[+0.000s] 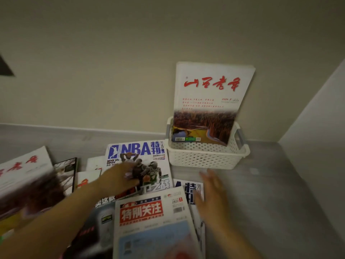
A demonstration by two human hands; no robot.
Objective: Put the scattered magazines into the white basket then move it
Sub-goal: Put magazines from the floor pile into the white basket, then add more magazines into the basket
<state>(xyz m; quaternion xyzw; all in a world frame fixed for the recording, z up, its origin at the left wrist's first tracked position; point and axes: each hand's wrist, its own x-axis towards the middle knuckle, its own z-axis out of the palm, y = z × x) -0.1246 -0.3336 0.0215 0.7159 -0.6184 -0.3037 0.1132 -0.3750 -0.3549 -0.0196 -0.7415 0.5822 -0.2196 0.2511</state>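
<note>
A white perforated basket point(202, 157) stands against the wall at the back right. One magazine with red calligraphy point(212, 94) stands upright in it, leaning on the wall. Several magazines lie scattered on the grey surface in front. My left hand point(119, 178) rests flat on the NBA magazine point(141, 148), fingers spread. A red-titled magazine point(149, 217) lies nearest to me. My right hand point(212, 193) hovers open, blurred, at that magazine's right edge, over a second NBA issue point(188, 189). Neither hand grips anything.
More magazines lie at the left, among them a red-calligraphy one point(22, 165) and a dark-covered one point(67, 172). A light wall rises behind the basket and a white panel point(317, 118) closes the right side. Bare grey surface point(270, 193) stretches right of the pile.
</note>
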